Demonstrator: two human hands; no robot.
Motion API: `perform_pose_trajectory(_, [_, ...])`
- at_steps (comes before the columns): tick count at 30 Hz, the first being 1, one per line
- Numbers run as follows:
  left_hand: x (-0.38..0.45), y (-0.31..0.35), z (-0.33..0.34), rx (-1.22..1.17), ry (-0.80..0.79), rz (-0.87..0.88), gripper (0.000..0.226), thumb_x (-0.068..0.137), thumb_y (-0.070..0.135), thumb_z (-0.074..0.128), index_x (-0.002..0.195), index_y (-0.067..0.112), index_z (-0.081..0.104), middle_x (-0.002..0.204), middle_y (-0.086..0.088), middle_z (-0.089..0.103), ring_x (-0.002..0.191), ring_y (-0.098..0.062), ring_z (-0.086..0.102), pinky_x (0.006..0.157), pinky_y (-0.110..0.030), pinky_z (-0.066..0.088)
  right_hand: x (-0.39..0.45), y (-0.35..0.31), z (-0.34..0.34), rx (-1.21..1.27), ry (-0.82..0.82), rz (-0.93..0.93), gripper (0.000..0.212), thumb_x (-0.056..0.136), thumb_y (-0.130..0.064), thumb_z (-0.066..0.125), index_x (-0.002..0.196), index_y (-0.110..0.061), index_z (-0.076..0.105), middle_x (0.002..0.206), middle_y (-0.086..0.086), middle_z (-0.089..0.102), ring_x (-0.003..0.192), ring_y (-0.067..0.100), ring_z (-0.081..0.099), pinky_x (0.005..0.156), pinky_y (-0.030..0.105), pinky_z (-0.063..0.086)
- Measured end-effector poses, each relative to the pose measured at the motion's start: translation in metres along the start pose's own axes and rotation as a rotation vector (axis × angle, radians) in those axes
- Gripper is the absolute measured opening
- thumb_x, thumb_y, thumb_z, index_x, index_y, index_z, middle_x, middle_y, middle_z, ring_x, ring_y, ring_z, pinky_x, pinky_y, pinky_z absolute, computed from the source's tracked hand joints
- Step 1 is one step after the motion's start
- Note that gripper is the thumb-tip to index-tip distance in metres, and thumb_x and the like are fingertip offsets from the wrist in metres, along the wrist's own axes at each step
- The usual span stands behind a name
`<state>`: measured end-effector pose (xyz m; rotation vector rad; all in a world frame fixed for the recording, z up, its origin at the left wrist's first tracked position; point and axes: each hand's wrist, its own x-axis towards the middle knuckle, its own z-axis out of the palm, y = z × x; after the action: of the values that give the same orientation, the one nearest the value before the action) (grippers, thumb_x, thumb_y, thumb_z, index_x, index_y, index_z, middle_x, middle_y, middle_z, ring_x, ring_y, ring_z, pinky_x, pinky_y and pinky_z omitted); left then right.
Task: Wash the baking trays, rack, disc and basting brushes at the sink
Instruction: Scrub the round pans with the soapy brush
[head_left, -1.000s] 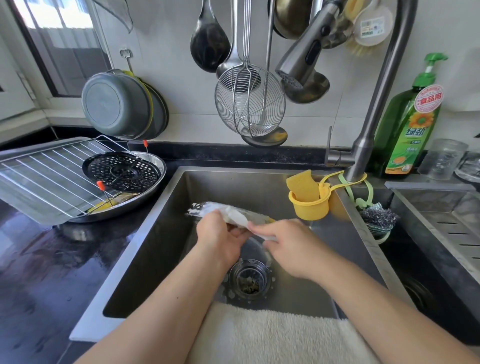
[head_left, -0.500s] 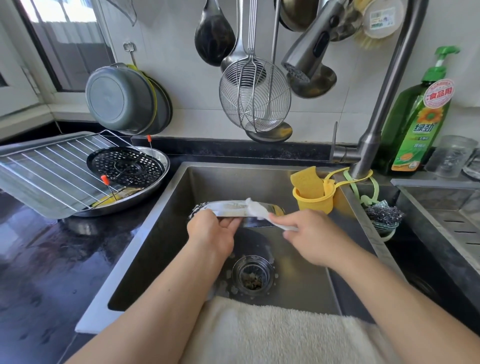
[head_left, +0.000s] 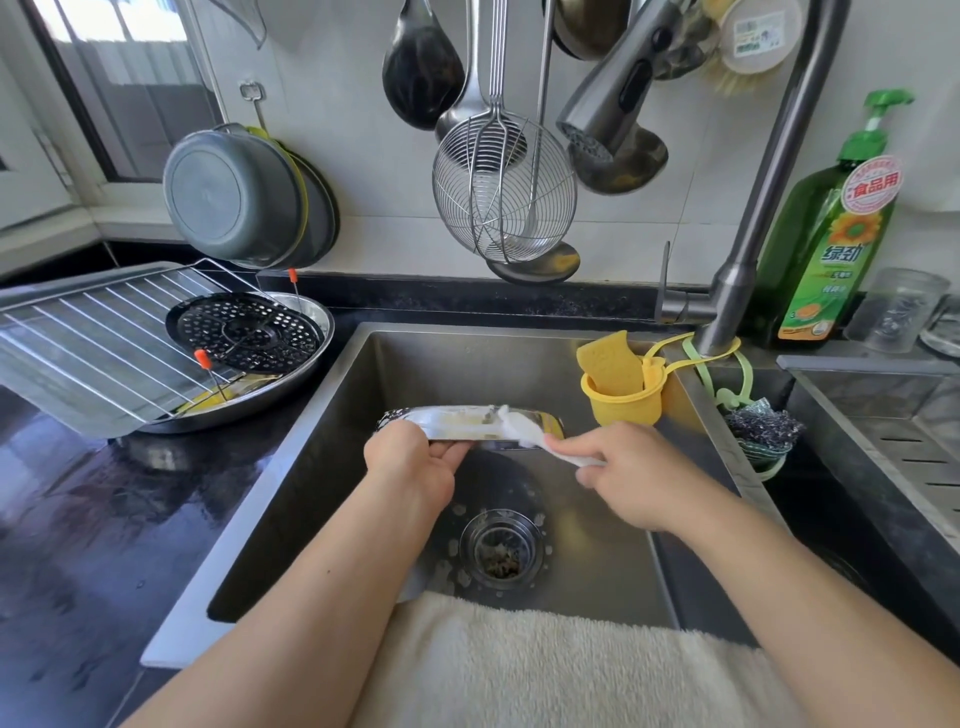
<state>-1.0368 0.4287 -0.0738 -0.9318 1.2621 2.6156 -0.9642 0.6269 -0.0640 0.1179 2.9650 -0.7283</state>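
In the last second I had lifted the small metal tray higher and turned it nearly flat, its edge toward me, over the sink. My left hand held its near left rim, fingers curled under. My right hand pinched a white cloth that had moved from the middle to the right end of the rim. I judged this tray was almost wiped and no water was running yet. On the counter, the round pan held the black perforated disc and the brushes, with the wire rack over a flat tray. The yellow cup held a sponge.
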Motion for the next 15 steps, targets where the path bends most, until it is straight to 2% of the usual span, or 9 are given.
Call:
perform_pose_trajectory(2, [0.002, 0.002, -0.001, -0.004, -0.006, 0.01, 0.04, 0.108, -0.002, 0.024, 0.142, -0.008, 0.045, 0.108, -0.028, 0.064, 0.078, -0.04, 0.068, 0.081, -0.055, 0.055, 0.001, 0.013, -0.004, -0.06, 0.032, 0.095, 0.055, 0.103, -0.013, 0.047, 0.138, -0.055, 0.053, 0.079, -0.008, 0.044, 0.065, 0.016, 0.045, 0.053, 0.03, 0.034])
perform_pose_trajectory(4, [0.002, 0.0, -0.002, 0.019, -0.015, 0.014, 0.04, 0.109, -0.001, 0.024, 0.142, -0.007, 0.046, 0.103, -0.026, 0.065, 0.077, -0.039, 0.069, 0.08, -0.054, 0.055, 0.002, 0.015, -0.002, -0.067, 0.057, 0.145, 0.057, 0.102, -0.013, 0.046, 0.142, -0.053, 0.05, 0.086, -0.005, 0.048, 0.07, 0.02, 0.049, 0.052, 0.03, 0.036])
perform_pose_trajectory(7, [0.001, -0.003, 0.0, 0.033, -0.043, 0.015, 0.038, 0.108, -0.001, 0.025, 0.139, -0.008, 0.047, 0.101, -0.028, 0.067, 0.082, -0.041, 0.071, 0.084, -0.058, 0.057, 0.003, -0.001, 0.01, 0.056, 0.092, 0.033, 0.053, 0.101, -0.016, 0.051, 0.139, -0.053, 0.054, 0.098, 0.001, 0.06, 0.069, 0.016, 0.051, 0.053, 0.025, 0.036])
perform_pose_trajectory(9, [0.001, -0.004, 0.001, 0.048, -0.055, 0.004, 0.035, 0.107, -0.003, 0.027, 0.133, -0.009, 0.049, 0.101, -0.03, 0.068, 0.085, -0.043, 0.071, 0.088, -0.063, 0.057, -0.002, -0.019, 0.019, 0.086, 0.074, -0.079, 0.053, 0.1, -0.016, 0.054, 0.136, -0.055, 0.056, 0.099, -0.002, 0.057, 0.063, 0.007, 0.045, 0.05, 0.014, 0.031])
perform_pose_trajectory(10, [0.001, -0.005, 0.001, 0.055, -0.056, -0.003, 0.034, 0.107, -0.003, 0.027, 0.131, -0.01, 0.05, 0.099, -0.031, 0.069, 0.085, -0.043, 0.071, 0.09, -0.065, 0.056, -0.003, -0.023, 0.021, 0.077, 0.073, -0.099, 0.053, 0.1, -0.016, 0.054, 0.136, -0.055, 0.056, 0.101, -0.002, 0.055, 0.062, 0.005, 0.043, 0.049, 0.012, 0.031])
perform_pose_trajectory(11, [0.003, -0.005, 0.001, 0.055, -0.052, -0.009, 0.034, 0.107, -0.003, 0.027, 0.131, -0.011, 0.05, 0.099, -0.031, 0.068, 0.085, -0.044, 0.071, 0.092, -0.066, 0.055, -0.002, -0.022, 0.021, 0.072, 0.089, -0.084, 0.053, 0.1, -0.016, 0.054, 0.136, -0.055, 0.055, 0.102, -0.002, 0.055, 0.064, 0.008, 0.045, 0.051, 0.013, 0.033])
perform_pose_trajectory(13, [0.007, -0.005, -0.001, 0.05, -0.047, -0.012, 0.036, 0.109, 0.0, 0.027, 0.136, -0.01, 0.048, 0.1, -0.03, 0.067, 0.084, -0.044, 0.071, 0.093, -0.065, 0.055, 0.003, -0.01, 0.014, 0.039, 0.132, 0.02, 0.054, 0.1, -0.014, 0.051, 0.139, -0.052, 0.054, 0.102, 0.002, 0.058, 0.073, 0.019, 0.053, 0.061, 0.029, 0.045])
perform_pose_trajectory(15, [0.01, -0.004, -0.001, 0.044, -0.045, 0.001, 0.035, 0.108, -0.002, 0.027, 0.136, -0.01, 0.047, 0.101, -0.03, 0.067, 0.087, -0.045, 0.071, 0.094, -0.065, 0.055, 0.004, 0.002, 0.008, -0.027, 0.11, 0.101, 0.056, 0.1, -0.011, 0.047, 0.143, -0.047, 0.053, 0.1, 0.004, 0.057, 0.079, 0.025, 0.053, 0.066, 0.033, 0.045])
